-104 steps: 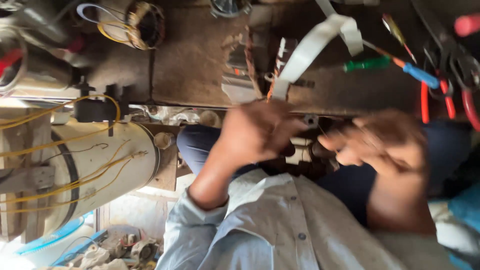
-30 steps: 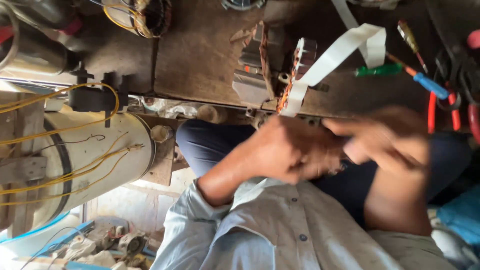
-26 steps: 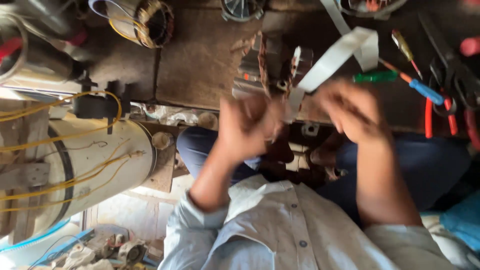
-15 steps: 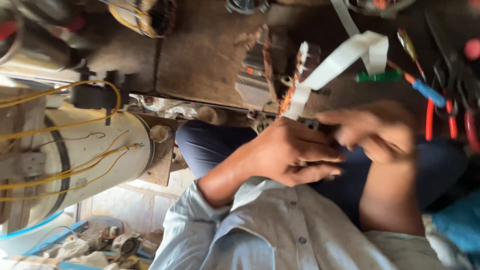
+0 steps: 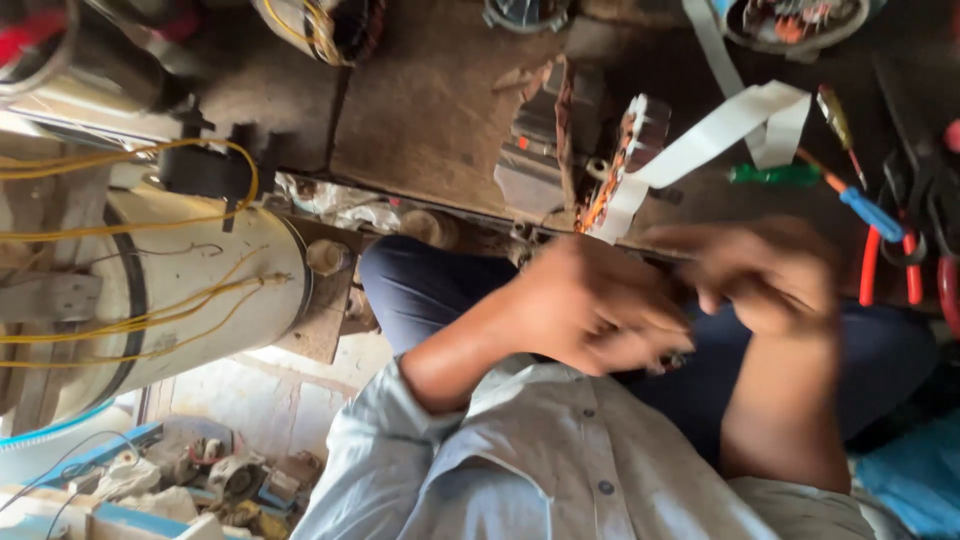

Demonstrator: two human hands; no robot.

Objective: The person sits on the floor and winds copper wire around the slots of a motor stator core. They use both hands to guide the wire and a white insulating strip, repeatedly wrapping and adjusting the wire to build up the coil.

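Note:
My left hand is curled over my lap with a small dark part showing under its fingers. My right hand is close beside it, fingers bent toward the left hand; motion blur hides what it holds. Just above both hands, at the bench edge, stands a small wound coil block with copper wire. A white tape strip runs from it up and to the right. My dark blue trousers and pale shirt fill the lower frame.
A worn wooden bench carries a green screwdriver, a blue-handled screwdriver and red-handled pliers at the right. A large white motor housing with yellow wires stands left. Small parts clutter lies at the bottom left.
About a second ago my hands were raised apart near the coil block and tape. They have since come down together over my lap and stay pressed close.

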